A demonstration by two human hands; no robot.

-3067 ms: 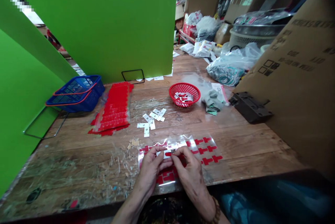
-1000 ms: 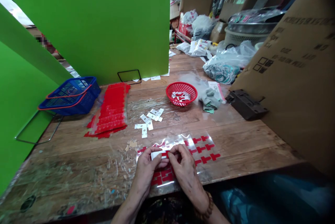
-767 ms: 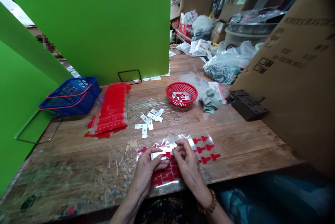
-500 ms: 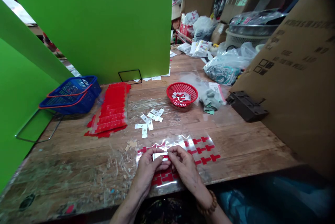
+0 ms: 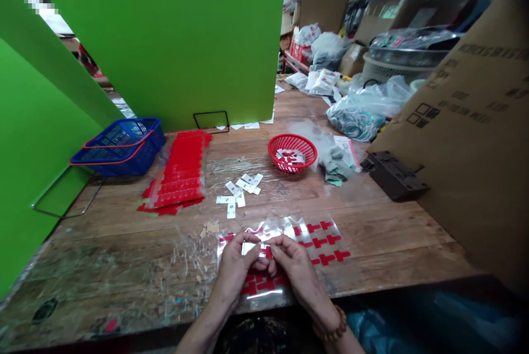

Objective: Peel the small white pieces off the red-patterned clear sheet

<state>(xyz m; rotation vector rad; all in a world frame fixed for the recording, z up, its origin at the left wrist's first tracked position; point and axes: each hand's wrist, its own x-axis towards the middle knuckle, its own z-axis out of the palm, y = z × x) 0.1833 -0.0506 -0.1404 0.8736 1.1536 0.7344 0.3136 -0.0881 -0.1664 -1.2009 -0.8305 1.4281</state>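
My left hand (image 5: 235, 266) pinches a small flat white piece (image 5: 249, 247) between thumb and fingers. A red sticker (image 5: 266, 253) sits at the right end of that piece, and my right hand (image 5: 295, 266) pinches it with thumb and forefinger. Both hands are above a clear sheet of red T-shaped stickers (image 5: 326, 242), which they partly cover. Beyond the sheet, several similar white pieces (image 5: 232, 199) lie loose on the wooden table. A red plastic basket (image 5: 312, 156) farther back contains white pieces with red on them.
To the left lies a stack of red sticker sheets (image 5: 182, 166), with a blue basket (image 5: 140, 164) behind it. A grey-green cloth (image 5: 335, 165) and a dark metal block (image 5: 394, 176) are at right. Green panels (image 5: 185, 39) and a cardboard sheet (image 5: 467, 139) border the table (image 5: 136, 271).
The view has shifted slightly. More of the red sticker shows at the white piece's right end, and my left fingers are lower beneath it. Both hands keep their pinch.
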